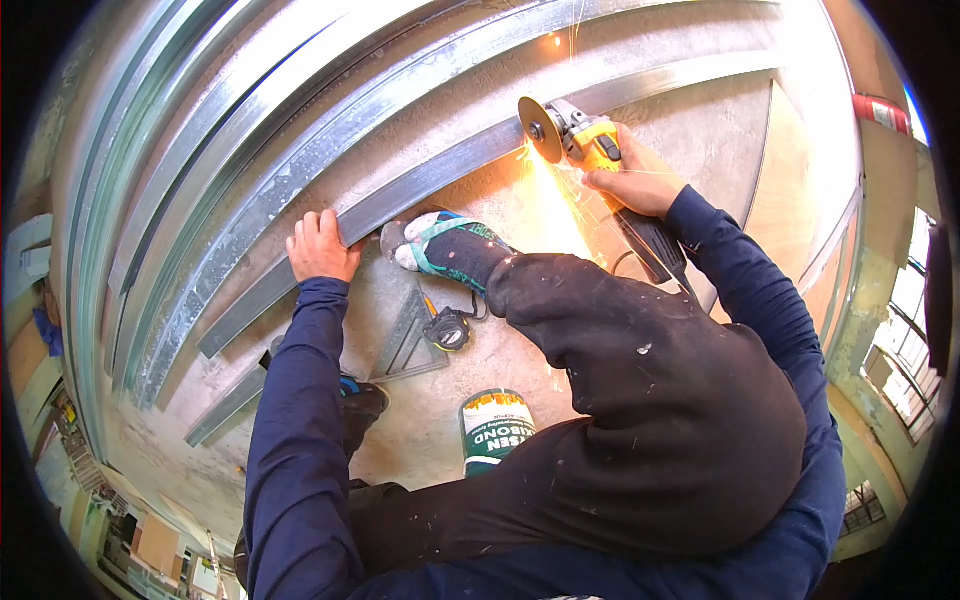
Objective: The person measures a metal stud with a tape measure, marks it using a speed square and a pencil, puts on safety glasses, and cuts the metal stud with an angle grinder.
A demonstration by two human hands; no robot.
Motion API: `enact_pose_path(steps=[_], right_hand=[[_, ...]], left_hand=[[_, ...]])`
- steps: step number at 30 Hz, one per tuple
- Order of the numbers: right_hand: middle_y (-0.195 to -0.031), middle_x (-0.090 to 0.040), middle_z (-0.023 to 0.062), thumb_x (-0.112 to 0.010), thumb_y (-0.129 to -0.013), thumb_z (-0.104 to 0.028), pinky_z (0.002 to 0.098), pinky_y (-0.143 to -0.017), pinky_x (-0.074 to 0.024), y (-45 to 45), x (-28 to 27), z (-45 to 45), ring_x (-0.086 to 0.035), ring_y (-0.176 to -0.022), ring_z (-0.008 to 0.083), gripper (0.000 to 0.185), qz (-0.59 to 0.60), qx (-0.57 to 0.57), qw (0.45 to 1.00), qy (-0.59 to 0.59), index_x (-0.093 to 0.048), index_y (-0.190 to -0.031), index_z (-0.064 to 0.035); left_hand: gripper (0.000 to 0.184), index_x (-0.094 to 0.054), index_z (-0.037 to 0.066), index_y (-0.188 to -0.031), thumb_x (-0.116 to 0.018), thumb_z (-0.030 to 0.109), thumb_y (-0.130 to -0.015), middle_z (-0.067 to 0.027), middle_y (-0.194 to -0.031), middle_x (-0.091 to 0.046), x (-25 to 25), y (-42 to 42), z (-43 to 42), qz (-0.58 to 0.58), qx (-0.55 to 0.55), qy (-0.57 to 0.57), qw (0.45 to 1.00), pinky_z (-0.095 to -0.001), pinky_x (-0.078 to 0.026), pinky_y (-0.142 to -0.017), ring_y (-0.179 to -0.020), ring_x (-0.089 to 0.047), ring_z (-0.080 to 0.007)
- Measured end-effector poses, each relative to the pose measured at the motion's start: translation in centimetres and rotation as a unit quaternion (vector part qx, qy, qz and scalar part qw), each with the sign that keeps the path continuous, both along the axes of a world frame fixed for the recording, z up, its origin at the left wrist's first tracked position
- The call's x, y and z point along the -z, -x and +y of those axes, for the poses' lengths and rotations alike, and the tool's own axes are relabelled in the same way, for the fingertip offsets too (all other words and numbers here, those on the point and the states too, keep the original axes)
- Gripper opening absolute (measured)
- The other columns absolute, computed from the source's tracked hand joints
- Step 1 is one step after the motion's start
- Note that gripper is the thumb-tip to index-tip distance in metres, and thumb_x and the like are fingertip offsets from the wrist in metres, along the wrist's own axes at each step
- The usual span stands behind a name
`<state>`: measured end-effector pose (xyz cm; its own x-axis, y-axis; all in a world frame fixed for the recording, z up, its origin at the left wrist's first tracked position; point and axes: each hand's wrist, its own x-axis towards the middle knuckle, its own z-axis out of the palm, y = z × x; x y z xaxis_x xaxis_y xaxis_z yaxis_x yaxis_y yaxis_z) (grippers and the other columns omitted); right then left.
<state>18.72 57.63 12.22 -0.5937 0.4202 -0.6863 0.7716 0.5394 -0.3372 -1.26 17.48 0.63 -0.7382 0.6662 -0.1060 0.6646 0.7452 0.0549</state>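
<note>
My right hand (645,180) is closed round the yellow and black angle grinder (597,145). Its disc (541,130) meets a long metal channel (430,178), and bright sparks (555,200) stream down from that spot. With my left hand (323,247) I grip the same channel further left, fingers over its upper edge and thumb at the near side. My foot (445,245), in a sock and a strapped sandal, is beside the channel between both hands.
Several long metal profiles (300,165) lie beyond the channel. Near my foot are a tape measure (447,330), a triangular square (405,345) and a green and white can (497,430). A wooden board (785,190) is at the right; a short metal piece (228,405) lies lower left.
</note>
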Motion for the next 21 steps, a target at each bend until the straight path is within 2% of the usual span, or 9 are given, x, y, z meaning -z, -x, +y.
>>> enact_pose_path(steps=[11,13,21], right_hand=[[-0.116,-0.064,0.0291,-0.072,-0.081,-0.039,0.0410,-0.091,-0.0523,0.2,-0.9,-0.1,-0.066,-0.105,0.0383,0.081,-0.014,0.004,0.999,0.032,-0.036,-0.140,0.0033],[-0.116,-0.064,0.0301,-0.072,-0.081,-0.037,0.0415,-0.091,-0.0524,0.3,0.1,0.2,-0.067,-0.104,0.0387,0.079,0.032,-0.006,0.999,0.031,-0.037,-0.139,0.0039],[-0.116,-0.064,0.0305,-0.072,-0.080,-0.038,0.0389,-0.088,-0.0539,0.7,-0.5,0.0,-0.068,-0.100,0.0377,0.084,0.004,-0.003,1.000,0.000,-0.035,-0.143,0.0040]], left_hand=[[0.062,-0.059,0.013,-0.106,-0.092,0.038,-0.060,-0.0059,-0.100,-0.053,0.1,0.0,0.0,-0.005,-0.003,-0.002,1.000,-0.0420,-0.042,-0.080,-0.100,-0.056,-0.0268],[0.062,-0.059,0.013,-0.106,-0.092,0.038,-0.060,-0.0059,-0.100,-0.053,0.1,0.0,0.0,-0.003,-0.003,0.002,1.000,-0.0419,-0.042,-0.081,-0.100,-0.056,-0.0267],[0.062,-0.060,0.013,-0.107,-0.092,0.038,-0.060,-0.0055,-0.100,-0.053,-0.1,0.0,0.0,-0.006,-0.002,0.006,1.000,-0.0423,-0.042,-0.081,-0.101,-0.055,-0.0266]])
